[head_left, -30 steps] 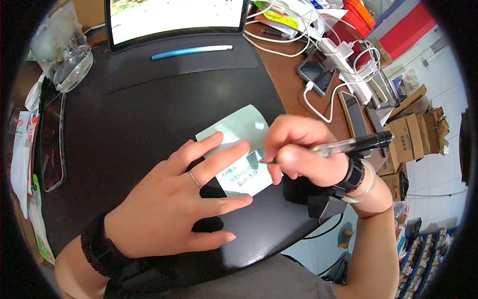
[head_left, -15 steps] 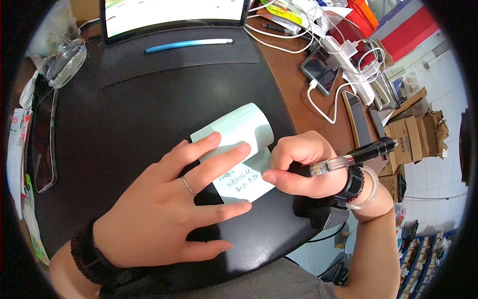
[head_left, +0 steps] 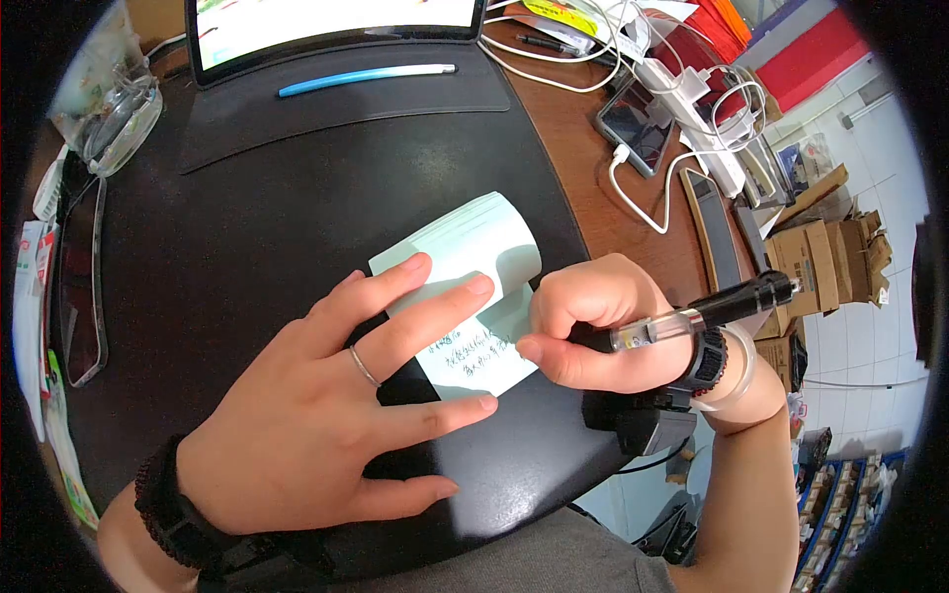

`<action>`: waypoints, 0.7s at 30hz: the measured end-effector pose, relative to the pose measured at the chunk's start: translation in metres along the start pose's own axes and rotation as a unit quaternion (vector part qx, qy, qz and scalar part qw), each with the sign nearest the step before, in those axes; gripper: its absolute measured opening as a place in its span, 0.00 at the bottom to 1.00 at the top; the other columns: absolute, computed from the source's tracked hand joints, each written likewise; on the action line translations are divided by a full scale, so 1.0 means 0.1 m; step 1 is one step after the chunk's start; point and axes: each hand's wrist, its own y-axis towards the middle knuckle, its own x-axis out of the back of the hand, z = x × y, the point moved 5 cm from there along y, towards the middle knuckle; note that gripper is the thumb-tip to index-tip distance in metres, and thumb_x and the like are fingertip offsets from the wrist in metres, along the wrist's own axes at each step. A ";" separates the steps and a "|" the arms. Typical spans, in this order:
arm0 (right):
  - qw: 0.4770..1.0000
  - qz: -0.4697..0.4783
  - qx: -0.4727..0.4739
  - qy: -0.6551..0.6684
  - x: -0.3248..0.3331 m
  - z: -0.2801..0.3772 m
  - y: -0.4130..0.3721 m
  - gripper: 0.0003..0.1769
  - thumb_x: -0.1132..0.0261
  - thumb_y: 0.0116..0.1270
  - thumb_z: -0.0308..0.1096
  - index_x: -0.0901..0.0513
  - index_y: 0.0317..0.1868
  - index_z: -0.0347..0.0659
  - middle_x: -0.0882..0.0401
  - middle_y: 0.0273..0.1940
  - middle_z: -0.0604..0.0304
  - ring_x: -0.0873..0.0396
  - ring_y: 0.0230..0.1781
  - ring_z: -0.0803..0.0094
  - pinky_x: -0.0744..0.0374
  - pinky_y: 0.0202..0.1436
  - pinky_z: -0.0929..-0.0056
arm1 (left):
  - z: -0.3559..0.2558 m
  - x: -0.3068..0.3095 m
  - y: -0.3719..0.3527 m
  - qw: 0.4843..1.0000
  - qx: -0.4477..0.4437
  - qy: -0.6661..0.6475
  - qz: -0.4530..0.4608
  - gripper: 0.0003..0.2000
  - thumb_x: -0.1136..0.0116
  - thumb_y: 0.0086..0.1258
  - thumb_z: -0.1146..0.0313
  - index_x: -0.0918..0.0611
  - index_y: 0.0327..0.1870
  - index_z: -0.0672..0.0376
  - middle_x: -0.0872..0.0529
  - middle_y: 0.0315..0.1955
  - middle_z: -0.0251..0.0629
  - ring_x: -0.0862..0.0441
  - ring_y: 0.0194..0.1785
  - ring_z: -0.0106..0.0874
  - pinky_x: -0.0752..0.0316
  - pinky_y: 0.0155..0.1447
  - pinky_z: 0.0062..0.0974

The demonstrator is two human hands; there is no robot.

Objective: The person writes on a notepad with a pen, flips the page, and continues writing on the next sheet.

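A small pale green notepad [head_left: 474, 242] lies on the black desk mat, its upper sheets curling up. Several lines of dark handwriting show on the lower page. My left hand [head_left: 326, 415], with a ring on one finger, rests with fingers spread over the pad's left side and holds nothing. At the pad's right edge my right hand [head_left: 603, 326] is closed around a black pen [head_left: 702, 314] with a clear barrel section. The pen's back end points right, and its tip is hidden behind my fingers.
Beyond the pad lie a blue-and-white pen [head_left: 366, 79] and a tablet [head_left: 336, 35]. At right are a charging phone [head_left: 635, 127], another phone [head_left: 710, 225] and a white power strip [head_left: 697, 128] with tangled cables. Glasses [head_left: 84, 282] and packets line the left edge.
The view has shifted slightly, so most things sit a little further left and up. My right hand keeps its grip on the pen; the left stays spread on the pad.
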 end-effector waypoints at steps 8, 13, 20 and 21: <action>1.000 -0.009 -0.002 -0.004 0.01 -0.02 -0.01 0.17 0.37 0.63 0.27 0.37 0.23 0.40 0.42 0.16 0.63 0.43 0.17 0.75 0.41 0.20 0.72 | 0.01 0.00 0.00 1.000 0.001 -0.008 -0.001 0.26 0.28 0.43 0.54 0.17 0.50 0.35 0.38 0.69 0.43 0.41 0.68 0.52 0.39 0.68 0.47; 0.999 -0.034 -0.004 0.000 0.02 -0.06 -0.01 0.17 0.37 0.62 0.26 0.37 0.23 0.40 0.42 0.17 0.62 0.43 0.17 0.75 0.41 0.20 0.73 | 0.00 0.00 0.01 1.000 0.000 -0.006 -0.001 0.26 0.28 0.43 0.54 0.17 0.50 0.35 0.38 0.69 0.43 0.41 0.67 0.52 0.39 0.68 0.47; 1.000 -0.015 -0.002 -0.015 0.02 -0.04 -0.01 0.17 0.36 0.62 0.27 0.37 0.23 0.40 0.42 0.16 0.62 0.43 0.16 0.75 0.41 0.20 0.72 | 0.00 0.00 0.00 1.000 0.001 -0.006 -0.004 0.26 0.28 0.42 0.54 0.17 0.50 0.36 0.38 0.69 0.44 0.41 0.68 0.52 0.39 0.68 0.47; 1.000 -0.019 -0.005 -0.006 0.02 -0.05 -0.02 0.17 0.36 0.61 0.27 0.37 0.23 0.40 0.42 0.16 0.62 0.43 0.16 0.75 0.41 0.20 0.72 | 0.00 0.00 0.00 1.000 0.001 -0.006 -0.004 0.26 0.28 0.42 0.54 0.17 0.50 0.36 0.38 0.69 0.44 0.41 0.68 0.52 0.39 0.68 0.47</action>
